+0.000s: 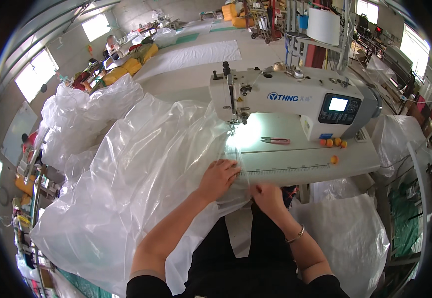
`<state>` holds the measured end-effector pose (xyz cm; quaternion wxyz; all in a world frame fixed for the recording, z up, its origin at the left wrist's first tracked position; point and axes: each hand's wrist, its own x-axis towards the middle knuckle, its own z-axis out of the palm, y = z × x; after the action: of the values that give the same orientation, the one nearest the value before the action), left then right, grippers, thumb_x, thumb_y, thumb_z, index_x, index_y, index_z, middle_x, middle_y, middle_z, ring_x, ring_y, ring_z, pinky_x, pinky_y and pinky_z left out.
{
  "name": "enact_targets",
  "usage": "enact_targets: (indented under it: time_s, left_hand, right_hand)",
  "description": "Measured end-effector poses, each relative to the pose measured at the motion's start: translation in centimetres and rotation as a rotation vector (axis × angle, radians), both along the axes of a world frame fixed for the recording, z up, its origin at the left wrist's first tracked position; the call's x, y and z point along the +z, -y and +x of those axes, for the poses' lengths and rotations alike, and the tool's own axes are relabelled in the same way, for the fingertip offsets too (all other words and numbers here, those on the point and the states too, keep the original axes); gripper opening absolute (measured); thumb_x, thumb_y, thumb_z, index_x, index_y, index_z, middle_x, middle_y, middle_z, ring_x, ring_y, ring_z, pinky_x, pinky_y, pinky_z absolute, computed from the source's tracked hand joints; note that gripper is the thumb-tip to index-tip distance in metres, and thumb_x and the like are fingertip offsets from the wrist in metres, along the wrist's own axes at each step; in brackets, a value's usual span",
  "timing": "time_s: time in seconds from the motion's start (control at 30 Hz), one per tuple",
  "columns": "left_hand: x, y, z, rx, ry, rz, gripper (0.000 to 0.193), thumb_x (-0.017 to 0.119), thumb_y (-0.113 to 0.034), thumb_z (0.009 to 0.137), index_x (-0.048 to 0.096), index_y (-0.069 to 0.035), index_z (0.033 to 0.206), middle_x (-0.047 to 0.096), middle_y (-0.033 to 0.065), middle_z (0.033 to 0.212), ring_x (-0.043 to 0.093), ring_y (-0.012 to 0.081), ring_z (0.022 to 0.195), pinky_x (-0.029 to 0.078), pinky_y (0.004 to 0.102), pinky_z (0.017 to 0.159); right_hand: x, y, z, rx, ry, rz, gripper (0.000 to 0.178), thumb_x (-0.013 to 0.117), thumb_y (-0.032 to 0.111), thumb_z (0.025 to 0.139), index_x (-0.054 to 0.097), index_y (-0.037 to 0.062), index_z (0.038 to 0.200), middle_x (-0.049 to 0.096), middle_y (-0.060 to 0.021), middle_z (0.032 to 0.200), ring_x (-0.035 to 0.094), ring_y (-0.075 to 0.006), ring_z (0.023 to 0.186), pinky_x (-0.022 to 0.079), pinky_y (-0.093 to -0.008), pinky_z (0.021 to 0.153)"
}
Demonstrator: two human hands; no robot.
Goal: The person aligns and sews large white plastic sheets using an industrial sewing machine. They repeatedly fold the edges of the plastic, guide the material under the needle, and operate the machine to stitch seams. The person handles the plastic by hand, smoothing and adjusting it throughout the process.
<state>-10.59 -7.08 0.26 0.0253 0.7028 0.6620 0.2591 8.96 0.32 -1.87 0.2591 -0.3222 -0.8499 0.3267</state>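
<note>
A large translucent plastic sheet [126,184] spreads in folds over the table's left side and hangs down toward my lap. Its right edge runs up to the needle area of a white sewing machine [270,94], whose lamp lights the bed. My left hand [218,179] rests on the sheet near that edge, its fingers bent together on the plastic. Close to the table's front edge, my right hand [269,198] is closed on the sheet's edge, lower and further right; it is slightly blurred. A bracelet circles my right wrist.
Pink-handled thread snips [275,141] lie on the machine bed, with several small orange-yellow fruits [334,142] to their right. A printed ruler [290,170] runs along the front edge. More clear plastic [345,238] hangs at right. A white thread cone [323,26] stands behind the machine.
</note>
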Motion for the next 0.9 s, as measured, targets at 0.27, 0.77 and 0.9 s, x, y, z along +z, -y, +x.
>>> enact_targets:
  time_s: [0.27, 0.77, 0.9]
  left_hand:
    - [-0.2, 0.0, 0.7, 0.017, 0.271, 0.118, 0.023, 0.060, 0.001, 0.078, 0.066, -0.003, 0.099, 0.065, 0.0104, 0.109, 0.060, 0.0313, 0.103, 0.048, 0.0383, 0.088]
    - [0.3, -1.5, -1.1, 0.054, -0.130, -0.004, 0.036, 0.058, -0.013, 0.085, 0.057, -0.010, 0.121, 0.053, 0.0045, 0.132, 0.046, 0.0244, 0.125, 0.037, 0.0397, 0.101]
    - [0.5, -2.7, -3.3, 0.017, -0.155, -0.002, 0.032, 0.061, -0.011, 0.083, 0.060, -0.010, 0.116, 0.054, 0.0046, 0.131, 0.046, 0.0254, 0.125, 0.037, 0.0394, 0.102]
  right_hand:
    - [1.5, -5.0, -10.1, -0.239, 0.000, 0.301, 0.017, 0.066, 0.019, 0.076, 0.063, 0.0039, 0.085, 0.064, -0.0166, 0.083, 0.064, -0.0343, 0.073, 0.051, -0.0416, 0.064]
    - [0.3, -2.2, -6.7, -0.013, 0.222, 0.598, 0.024, 0.061, 0.013, 0.078, 0.064, 0.0020, 0.099, 0.056, -0.0084, 0.089, 0.058, -0.0241, 0.087, 0.054, -0.0352, 0.063]
    - [0.2, -2.2, -9.0, -0.031, 0.299, 0.592, 0.026, 0.057, 0.011, 0.080, 0.062, -0.0010, 0.103, 0.059, -0.0087, 0.086, 0.062, -0.0228, 0.084, 0.054, -0.0329, 0.063]
